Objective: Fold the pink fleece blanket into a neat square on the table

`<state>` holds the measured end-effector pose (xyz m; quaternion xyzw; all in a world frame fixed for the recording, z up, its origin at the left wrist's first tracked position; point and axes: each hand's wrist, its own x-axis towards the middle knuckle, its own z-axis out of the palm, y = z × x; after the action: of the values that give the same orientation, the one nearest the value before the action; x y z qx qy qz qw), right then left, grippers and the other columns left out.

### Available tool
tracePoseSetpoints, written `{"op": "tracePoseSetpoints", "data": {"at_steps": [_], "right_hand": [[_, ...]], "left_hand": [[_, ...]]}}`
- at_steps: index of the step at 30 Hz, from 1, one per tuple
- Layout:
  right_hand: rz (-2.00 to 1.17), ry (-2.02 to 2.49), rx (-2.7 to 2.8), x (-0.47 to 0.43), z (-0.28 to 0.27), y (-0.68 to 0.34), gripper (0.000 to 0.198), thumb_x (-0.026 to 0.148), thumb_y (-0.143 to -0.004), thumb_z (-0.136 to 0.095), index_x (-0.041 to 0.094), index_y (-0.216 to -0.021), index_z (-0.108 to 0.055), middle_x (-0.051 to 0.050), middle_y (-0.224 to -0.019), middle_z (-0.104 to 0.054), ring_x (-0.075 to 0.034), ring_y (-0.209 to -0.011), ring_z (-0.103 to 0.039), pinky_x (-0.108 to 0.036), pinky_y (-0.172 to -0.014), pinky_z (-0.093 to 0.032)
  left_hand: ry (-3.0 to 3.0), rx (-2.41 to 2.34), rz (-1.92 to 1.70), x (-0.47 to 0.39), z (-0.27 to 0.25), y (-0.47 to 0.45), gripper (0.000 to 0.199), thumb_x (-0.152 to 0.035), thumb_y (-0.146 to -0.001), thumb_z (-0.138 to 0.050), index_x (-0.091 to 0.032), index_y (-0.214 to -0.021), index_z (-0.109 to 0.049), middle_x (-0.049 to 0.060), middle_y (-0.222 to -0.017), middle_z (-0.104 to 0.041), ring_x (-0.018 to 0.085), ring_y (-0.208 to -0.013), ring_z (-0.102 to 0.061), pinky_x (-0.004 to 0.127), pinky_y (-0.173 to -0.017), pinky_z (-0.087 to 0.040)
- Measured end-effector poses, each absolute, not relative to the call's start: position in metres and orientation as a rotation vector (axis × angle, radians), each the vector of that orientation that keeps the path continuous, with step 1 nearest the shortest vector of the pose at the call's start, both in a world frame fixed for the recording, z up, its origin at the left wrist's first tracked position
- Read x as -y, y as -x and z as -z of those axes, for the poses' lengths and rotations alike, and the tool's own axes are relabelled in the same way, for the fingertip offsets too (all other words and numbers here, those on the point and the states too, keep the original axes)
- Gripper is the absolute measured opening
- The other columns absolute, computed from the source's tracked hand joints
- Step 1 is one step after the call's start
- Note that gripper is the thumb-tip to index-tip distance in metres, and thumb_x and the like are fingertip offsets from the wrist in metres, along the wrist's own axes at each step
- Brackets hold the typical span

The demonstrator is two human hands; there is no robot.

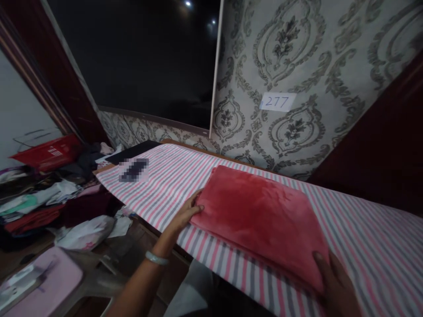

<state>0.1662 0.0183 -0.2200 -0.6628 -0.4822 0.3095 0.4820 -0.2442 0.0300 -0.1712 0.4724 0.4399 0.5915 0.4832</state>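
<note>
A folded red plush cloth point(254, 215), several layers thick, lies flat on the striped table cover point(165, 176). My left hand point(191, 210) grips its left edge, thumb on top and the other fingers along the side. At the near right corner, my right hand point(337, 281) holds the cloth with the thumb on its upper face; part of this hand falls outside the picture. Darker and lighter patches show on the pile.
A pixelated dark object point(134, 170) lies on the table's left part. Heaped clothes point(59, 198) and a red basket point(49, 152) are at left, near a pink chair seat point(62, 273). Behind the table are a large dark screen point(142, 61) and a wall label point(278, 101).
</note>
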Motion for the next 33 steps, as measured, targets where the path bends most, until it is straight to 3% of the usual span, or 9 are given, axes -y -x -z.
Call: {"op": "tracePoseSetpoints", "data": {"at_steps": [5,10,18,24,33], "right_hand": [[-0.834,1.631,1.137,-0.014,0.198,-0.153,0.078,0.069,-0.084,-0.049,0.021,-0.145,-0.046,-0.007,-0.144,-0.054,-0.029,-0.132,-0.050,-0.040,-0.111,-0.040],[-0.867,1.594,1.129,-0.011,0.186,-0.149,0.080,0.066,-0.083,-0.051,0.018,-0.148,-0.043,-0.008,-0.148,-0.050,-0.028,-0.134,-0.047,-0.037,-0.111,-0.040],[-0.864,1.521,1.060,-0.014,0.191,-0.149,0.077,0.064,-0.081,-0.058,0.017,-0.142,-0.051,-0.010,-0.143,-0.055,-0.028,-0.131,-0.050,-0.039,-0.108,-0.041],[-0.884,1.439,1.031,-0.016,0.189,-0.148,0.070,0.063,-0.075,-0.066,0.019,-0.129,-0.062,-0.009,-0.128,-0.066,-0.029,-0.120,-0.058,-0.040,-0.105,-0.043],[-0.830,1.566,0.948,-0.014,0.190,-0.143,0.081,0.067,-0.066,-0.070,0.016,-0.128,-0.061,-0.012,-0.135,-0.061,-0.034,-0.127,-0.052,-0.045,-0.109,-0.039]], "left_hand": [[-1.085,-1.189,-1.342,-0.029,0.157,0.240,0.097,-0.044,-0.064,-0.077,-0.020,-0.150,-0.040,0.012,-0.145,-0.054,0.036,-0.132,-0.050,0.043,-0.106,-0.046],[-1.118,-1.270,-1.353,-0.030,0.154,0.238,0.096,-0.048,-0.062,-0.077,-0.020,-0.148,-0.044,0.012,-0.143,-0.057,0.037,-0.131,-0.051,0.041,-0.103,-0.048],[-1.079,-1.278,-1.379,-0.032,0.157,0.238,0.095,-0.047,-0.063,-0.078,-0.022,-0.148,-0.045,0.012,-0.143,-0.057,0.038,-0.130,-0.052,0.043,-0.103,-0.049],[-1.026,-1.166,-1.371,-0.033,0.164,0.241,0.092,-0.043,-0.067,-0.078,-0.024,-0.150,-0.042,0.013,-0.144,-0.055,0.036,-0.130,-0.052,0.040,-0.101,-0.050],[-0.933,-1.126,-1.371,-0.027,0.169,0.240,0.118,-0.042,-0.069,-0.081,-0.026,-0.159,-0.006,0.017,-0.139,-0.057,0.035,-0.116,-0.063,0.044,-0.092,-0.054]]}}
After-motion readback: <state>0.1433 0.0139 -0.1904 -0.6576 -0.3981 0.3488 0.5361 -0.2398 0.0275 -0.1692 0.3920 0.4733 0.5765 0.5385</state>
